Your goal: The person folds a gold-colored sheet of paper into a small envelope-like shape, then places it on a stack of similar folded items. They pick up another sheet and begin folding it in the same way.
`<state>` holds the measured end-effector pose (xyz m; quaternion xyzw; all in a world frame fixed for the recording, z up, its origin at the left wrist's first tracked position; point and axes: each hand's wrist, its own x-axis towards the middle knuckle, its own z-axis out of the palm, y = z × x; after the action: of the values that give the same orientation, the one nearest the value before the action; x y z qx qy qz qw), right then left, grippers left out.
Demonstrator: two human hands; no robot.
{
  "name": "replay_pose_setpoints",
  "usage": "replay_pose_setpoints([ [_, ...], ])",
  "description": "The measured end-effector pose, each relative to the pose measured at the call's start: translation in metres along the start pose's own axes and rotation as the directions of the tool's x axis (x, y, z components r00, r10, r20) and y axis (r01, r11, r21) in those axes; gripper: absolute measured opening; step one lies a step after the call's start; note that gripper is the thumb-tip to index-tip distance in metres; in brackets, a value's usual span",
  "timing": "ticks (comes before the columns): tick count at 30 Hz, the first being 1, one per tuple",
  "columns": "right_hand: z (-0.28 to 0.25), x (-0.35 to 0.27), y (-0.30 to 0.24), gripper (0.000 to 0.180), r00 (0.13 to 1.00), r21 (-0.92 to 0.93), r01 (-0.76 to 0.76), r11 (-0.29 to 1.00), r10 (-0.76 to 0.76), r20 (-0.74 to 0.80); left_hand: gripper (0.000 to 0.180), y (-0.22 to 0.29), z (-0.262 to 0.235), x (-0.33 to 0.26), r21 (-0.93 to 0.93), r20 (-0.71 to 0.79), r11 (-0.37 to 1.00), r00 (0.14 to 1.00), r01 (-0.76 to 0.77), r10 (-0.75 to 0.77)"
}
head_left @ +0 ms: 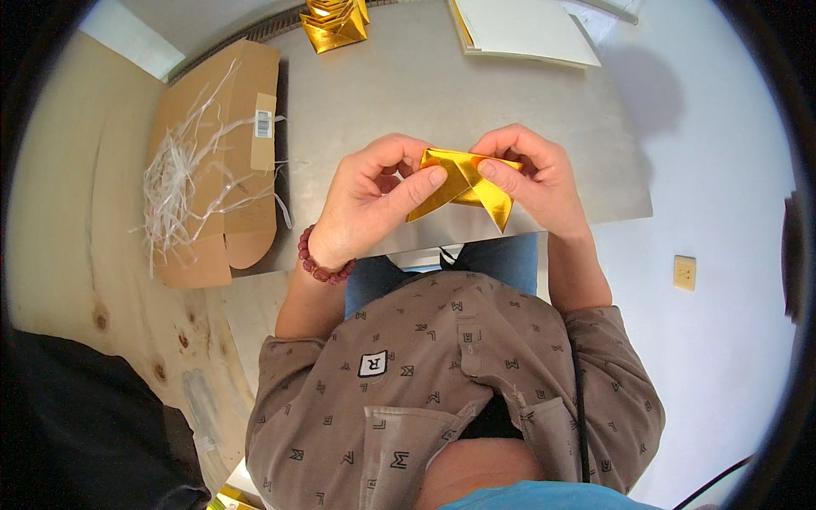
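Folding gold foil paper (463,183) mid-air over the grey table (408,93), near its 6 o'clock edge. Left hand (374,200) and right hand (531,178) both pinch it shut, thumbs on top. Best to keep edges aligned before creasing (foil marks easily). Finished gold pieces (336,21) sit at 12, cardboard box (223,144) at 9.

Grey table (408,93) – its near edge runs across the middle of the view. Far left on it: an open cardboard box (225,136) with pale shredded strips (183,183) spilling over its side, a barcode label (264,124) on one flap. At the far edge, a stack of folded gold pieces (334,24). Far right of these – a pile of pale sheets (523,30). Left: light wooden floor (76,255) with dark knots. Right: white wall (722,212) bearing a cream socket (684,273).
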<state>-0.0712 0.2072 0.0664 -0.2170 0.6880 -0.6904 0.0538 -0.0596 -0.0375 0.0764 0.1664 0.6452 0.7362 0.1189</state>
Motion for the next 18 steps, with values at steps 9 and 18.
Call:
replay_pose_setpoints([
  [9,-0.002,-0.004,0.000,0.013,0.999,0.009,0.029,1.000,-0.029,0.042,0.007,-0.003,0.017,0.001,0.058,-0.142,0.989,0.979,-0.140,0.147],
  [18,0.002,0.000,-0.013,0.011,0.993,-0.094,0.122,0.988,-0.121,0.012,0.010,0.000,0.026,0.000,0.320,-0.158,0.916,0.939,-0.243,0.305],
])
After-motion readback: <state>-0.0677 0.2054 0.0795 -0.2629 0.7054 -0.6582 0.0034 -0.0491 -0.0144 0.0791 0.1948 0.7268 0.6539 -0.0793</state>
